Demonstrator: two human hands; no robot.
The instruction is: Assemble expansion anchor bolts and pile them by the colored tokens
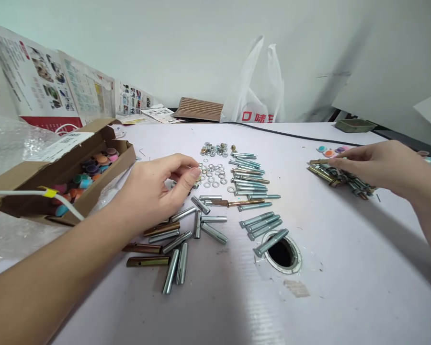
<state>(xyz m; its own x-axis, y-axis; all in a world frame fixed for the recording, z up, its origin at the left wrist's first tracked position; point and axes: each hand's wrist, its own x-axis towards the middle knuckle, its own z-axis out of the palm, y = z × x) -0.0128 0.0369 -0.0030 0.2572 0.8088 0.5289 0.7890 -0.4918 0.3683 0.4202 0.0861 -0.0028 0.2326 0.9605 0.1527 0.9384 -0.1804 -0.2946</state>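
My left hand hovers over loose washers, thumb and fingertips drawn together; whatever may be between them is hidden. Below it lie metal sleeves, some silver, some brass-coloured. Right of the washers, several long silver bolts lie in a rough column, and small nuts are heaped behind. At the far right my right hand is over a pile of assembled expansion bolts. Its fingers are closed on a brass-coloured expansion bolt at the pile's top; the far part is covered by the hand.
An open cardboard box of colourful caps stands at left, a white cable crossing it. A round hole breaks the tabletop, one bolt lying over its rim. Behind are a white plastic bag, a black cable and a green tray.
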